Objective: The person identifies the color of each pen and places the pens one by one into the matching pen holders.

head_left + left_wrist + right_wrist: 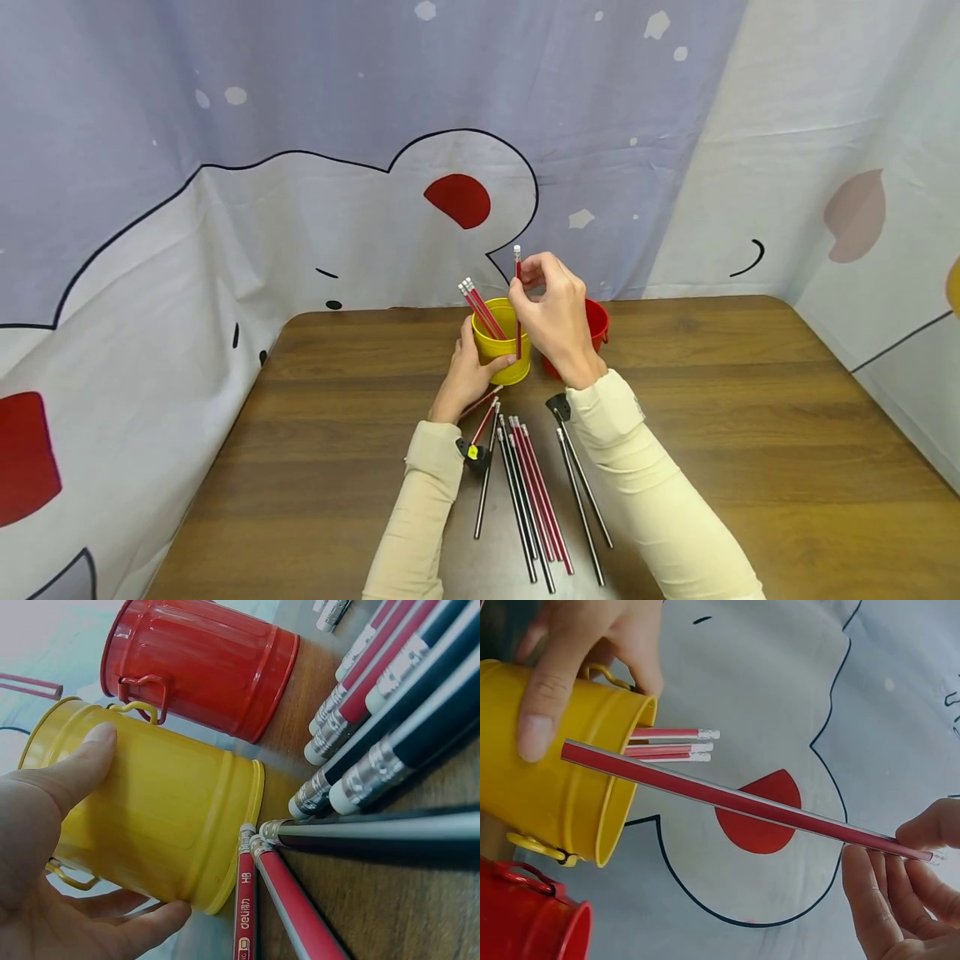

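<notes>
My left hand (467,373) grips a yellow bucket (161,802) around its side, thumb on the near wall. Several red pencils (673,748) stand in it, white eraser ends up. Close to its eraser end, a red-and-silver pencil (742,802) is pinched between the thumb and fingers of my right hand (553,312). The pencil hangs upright, and its lower end overlaps the bucket's near wall in the head view; it looks outside the rim. A red bucket (202,664) stands right of the yellow one, partly hidden behind my right hand in the head view.
Red pencils (542,492) and black pencils (517,492) lie in a loose row on the wooden table (712,417), nearer than the buckets. Two dark pencils (581,500) lie apart under my right forearm. A printed curtain (337,225) hangs behind the table's far edge.
</notes>
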`<state>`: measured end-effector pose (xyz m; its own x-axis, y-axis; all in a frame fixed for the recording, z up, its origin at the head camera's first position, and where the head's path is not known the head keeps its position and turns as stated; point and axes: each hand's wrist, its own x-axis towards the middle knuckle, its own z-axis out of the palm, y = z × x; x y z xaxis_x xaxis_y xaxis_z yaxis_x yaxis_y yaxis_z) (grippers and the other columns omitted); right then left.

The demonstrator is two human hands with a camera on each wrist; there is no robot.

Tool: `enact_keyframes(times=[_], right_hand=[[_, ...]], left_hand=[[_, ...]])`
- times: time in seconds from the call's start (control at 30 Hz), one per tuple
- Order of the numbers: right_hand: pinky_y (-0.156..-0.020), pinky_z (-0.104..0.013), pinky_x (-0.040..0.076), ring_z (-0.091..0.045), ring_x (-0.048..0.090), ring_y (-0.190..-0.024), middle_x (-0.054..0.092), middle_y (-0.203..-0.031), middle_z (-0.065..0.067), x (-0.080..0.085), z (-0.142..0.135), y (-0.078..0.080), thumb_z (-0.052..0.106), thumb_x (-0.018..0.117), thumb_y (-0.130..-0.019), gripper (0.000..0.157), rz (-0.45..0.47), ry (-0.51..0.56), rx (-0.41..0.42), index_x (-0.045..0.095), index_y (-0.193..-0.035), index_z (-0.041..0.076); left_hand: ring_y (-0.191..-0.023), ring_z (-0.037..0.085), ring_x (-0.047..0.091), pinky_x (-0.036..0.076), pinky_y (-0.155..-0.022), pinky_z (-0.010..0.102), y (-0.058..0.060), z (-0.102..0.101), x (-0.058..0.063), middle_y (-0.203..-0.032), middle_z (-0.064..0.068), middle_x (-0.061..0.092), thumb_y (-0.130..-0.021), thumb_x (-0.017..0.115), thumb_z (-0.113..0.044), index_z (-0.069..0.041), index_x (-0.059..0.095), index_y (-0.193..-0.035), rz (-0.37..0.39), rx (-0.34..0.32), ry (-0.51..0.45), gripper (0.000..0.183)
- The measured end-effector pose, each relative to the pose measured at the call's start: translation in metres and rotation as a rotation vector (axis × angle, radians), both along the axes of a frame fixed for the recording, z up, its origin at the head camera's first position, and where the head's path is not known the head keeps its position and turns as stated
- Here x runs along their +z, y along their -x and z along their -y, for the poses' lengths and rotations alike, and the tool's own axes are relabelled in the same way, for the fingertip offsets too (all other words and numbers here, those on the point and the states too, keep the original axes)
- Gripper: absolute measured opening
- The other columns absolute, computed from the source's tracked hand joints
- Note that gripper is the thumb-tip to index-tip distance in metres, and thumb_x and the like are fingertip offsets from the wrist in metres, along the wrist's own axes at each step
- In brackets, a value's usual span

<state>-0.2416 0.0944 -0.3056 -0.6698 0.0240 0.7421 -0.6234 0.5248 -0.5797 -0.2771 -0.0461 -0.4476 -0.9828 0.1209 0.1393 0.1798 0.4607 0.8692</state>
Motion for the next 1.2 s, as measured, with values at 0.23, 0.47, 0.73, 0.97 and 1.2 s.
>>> enact_keyframes(times=[0.23,0.47,0.73,0.97,1.2], right_hand=[[-0.061,-0.033,0.054,-0.018,0.059,-0.073,0.06,-0.081,-0.008,0.007,-0.001,0.008,0.008,0.06,-0.083,0.01,-0.011,-0.005,-0.007,0.058,-0.09,0.001],[-0.061,-0.028,0.053,-0.016,0.059,-0.073,0.06,-0.081,-0.007,0.016,0.003,0.015,0.008,0.059,-0.083,0.009,-0.029,0.008,-0.014,0.058,-0.089,0.001],[-0.061,-0.024,0.053,-0.016,0.058,-0.072,0.06,-0.081,-0.007,0.013,0.008,0.02,0.007,0.059,-0.082,0.008,-0.017,-0.001,-0.011,0.058,-0.088,0.002],[-0.062,-0.029,0.054,-0.018,0.058,-0.073,0.059,-0.082,-0.008,-0.001,0.007,0.021,0.007,0.059,-0.082,0.008,0.026,-0.006,-0.004,0.057,-0.088,0.001],[-0.063,-0.03,0.054,-0.018,0.058,-0.072,0.059,-0.08,-0.009,-0.021,0.006,0.023,0.006,0.059,-0.081,0.008,0.064,-0.015,0.007,0.057,-0.087,0.001]], left_hand=[[-0.122,0.032,0.039,0.029,-0.104,0.051,0.001,-0.001,0.0,-0.131,0.013,0.036,-0.075,0.066,-0.055,-0.028,0.007,-0.145,0.012,0.008,-0.002,0.096],[-0.123,0.031,0.038,0.029,-0.104,0.051,0.002,0.0,0.002,-0.132,0.012,0.035,-0.076,0.067,-0.053,-0.031,0.007,-0.145,0.014,0.008,-0.002,0.094],[-0.122,0.03,0.039,0.029,-0.103,0.052,0.001,0.002,0.0,-0.13,0.011,0.036,-0.075,0.066,-0.054,-0.029,0.007,-0.145,0.017,0.006,-0.017,0.094],[-0.123,0.03,0.039,0.029,-0.104,0.05,0.0,0.001,0.0,-0.133,0.012,0.036,-0.076,0.067,-0.052,-0.028,0.007,-0.145,0.009,-0.002,-0.01,0.095],[-0.122,0.03,0.039,0.03,-0.104,0.049,0.001,-0.001,0.0,-0.133,0.012,0.037,-0.077,0.067,-0.05,-0.026,0.008,-0.145,-0.011,-0.003,-0.003,0.094]])
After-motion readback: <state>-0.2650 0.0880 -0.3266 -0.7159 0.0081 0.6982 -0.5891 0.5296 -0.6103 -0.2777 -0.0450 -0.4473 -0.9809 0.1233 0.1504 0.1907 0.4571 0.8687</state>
